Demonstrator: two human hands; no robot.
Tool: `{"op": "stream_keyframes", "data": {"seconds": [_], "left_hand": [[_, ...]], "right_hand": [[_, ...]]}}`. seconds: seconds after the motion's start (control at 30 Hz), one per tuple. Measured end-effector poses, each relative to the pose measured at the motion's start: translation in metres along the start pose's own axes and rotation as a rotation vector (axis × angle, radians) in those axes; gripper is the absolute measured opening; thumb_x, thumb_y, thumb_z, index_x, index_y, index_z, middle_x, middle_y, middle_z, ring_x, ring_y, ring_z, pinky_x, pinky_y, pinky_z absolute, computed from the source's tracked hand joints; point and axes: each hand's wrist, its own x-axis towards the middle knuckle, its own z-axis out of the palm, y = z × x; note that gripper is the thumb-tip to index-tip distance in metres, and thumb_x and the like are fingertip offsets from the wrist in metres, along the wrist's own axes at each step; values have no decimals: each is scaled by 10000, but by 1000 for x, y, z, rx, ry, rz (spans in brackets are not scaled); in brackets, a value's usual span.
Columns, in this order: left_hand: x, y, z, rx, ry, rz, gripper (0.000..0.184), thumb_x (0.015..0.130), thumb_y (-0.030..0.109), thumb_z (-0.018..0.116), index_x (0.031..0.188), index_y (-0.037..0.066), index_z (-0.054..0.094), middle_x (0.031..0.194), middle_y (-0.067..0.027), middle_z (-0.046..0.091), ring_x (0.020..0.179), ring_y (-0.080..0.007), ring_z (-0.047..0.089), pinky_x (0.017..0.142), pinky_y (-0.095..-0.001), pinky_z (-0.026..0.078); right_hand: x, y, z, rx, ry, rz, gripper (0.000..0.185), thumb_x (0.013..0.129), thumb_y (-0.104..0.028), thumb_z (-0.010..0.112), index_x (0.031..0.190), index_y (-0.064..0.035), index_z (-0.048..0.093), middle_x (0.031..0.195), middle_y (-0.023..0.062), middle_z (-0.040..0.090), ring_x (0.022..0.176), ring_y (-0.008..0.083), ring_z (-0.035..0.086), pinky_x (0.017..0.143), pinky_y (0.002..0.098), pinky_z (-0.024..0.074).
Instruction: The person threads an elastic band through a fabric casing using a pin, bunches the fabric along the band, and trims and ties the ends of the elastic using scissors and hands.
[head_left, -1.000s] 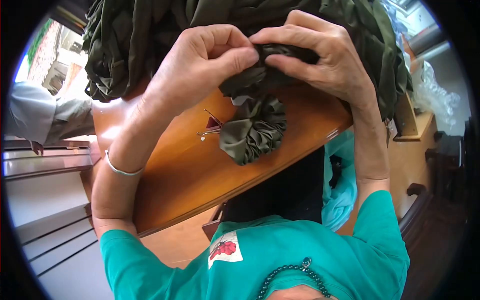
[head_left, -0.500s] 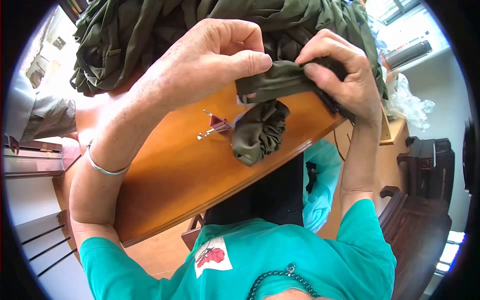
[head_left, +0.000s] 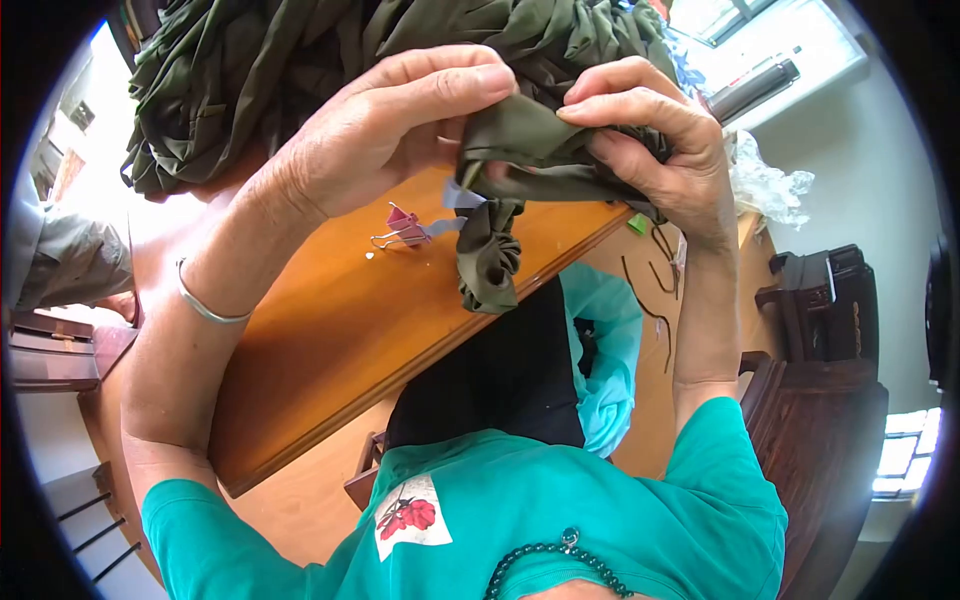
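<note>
Olive-green fabric band (head_left: 515, 135) above brown wooden table (head_left: 330, 330) has opened, exposing inner folds; left hand (head_left: 375, 130) and right hand (head_left: 688, 150) pinch it.

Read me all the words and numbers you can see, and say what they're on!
No words, numbers or brands can be read.
Flower patch on the green shirt: any print is too small to read.
Pink clip: no letters can be made out.
Dark green cloth in the right hand: no writing shows.
</note>
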Motion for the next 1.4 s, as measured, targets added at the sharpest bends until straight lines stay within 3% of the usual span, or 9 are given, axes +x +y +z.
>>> {"op": "stream_keyframes", "data": {"seconds": [0.1,0.4,0.47,0.63,0.9,1.03,1.13,1.27,1.4], "left_hand": [[4,-6,-5,89,30,3,167,996,263,564,949,103,578,782,47,574,726,-32,567,703,-212,491],[3,0,4,261,117,-51,233,983,271,594,813,116,558,703,87,502,667,9,502,604,-178,460],[4,0,0,368,5,28,240,982,268,596,809,107,559,701,87,492,660,11,492,590,-172,445],[3,-1,6,459,4,91,264,985,272,594,797,90,560,698,82,484,645,10,482,574,-166,423],[4,-3,-2,460,-9,42,262,988,301,581,850,78,582,706,53,529,659,-22,546,619,-179,466],[3,-8,-1,214,-188,-54,388,975,414,520,1043,37,580,869,-49,640,813,-120,639,787,-250,485],[4,-19,8,97,-224,-46,403,974,402,502,1083,17,556,959,-92,667,866,-137,634,821,-258,474],[6,-19,-4,-13,-262,-32,291,960,333,528,961,41,525,966,-155,670,845,-146,622,768,-262,472],[3,-18,5,-210,-122,21,247,956,290,537,855,69,494,827,-64,580,737,-104,562,662,-228,454]], "right_hand": [[-8,-3,-5,7,-37,69,185,826,47,662,976,-33,736,968,53,655,939,151,626,845,260,485],[-13,4,-5,271,-186,199,168,864,36,618,1000,-10,707,936,35,647,905,110,605,820,250,475],[-13,4,1,264,-245,180,162,867,31,614,993,-8,708,940,36,647,900,109,601,813,250,473],[-17,-4,14,236,-136,216,333,879,35,574,1178,-64,683,878,10,556,810,94,520,744,232,430],[-24,-5,8,234,-142,196,429,804,103,480,1141,-29,710,844,14,518,774,99,490,714,228,382],[-33,1,3,372,-93,173,359,840,72,495,1132,20,698,939,46,600,860,104,547,776,235,420],[-38,5,0,562,-1,172,329,868,56,501,1133,24,695,965,62,613,903,116,567,814,238,431],[-40,6,-1,559,-24,174,315,873,57,505,1124,31,694,972,70,617,945,125,576,849,246,437],[-34,4,5,388,-61,224,329,852,82,518,1114,16,705,954,58,615,918,121,573,825,238,437]]}}
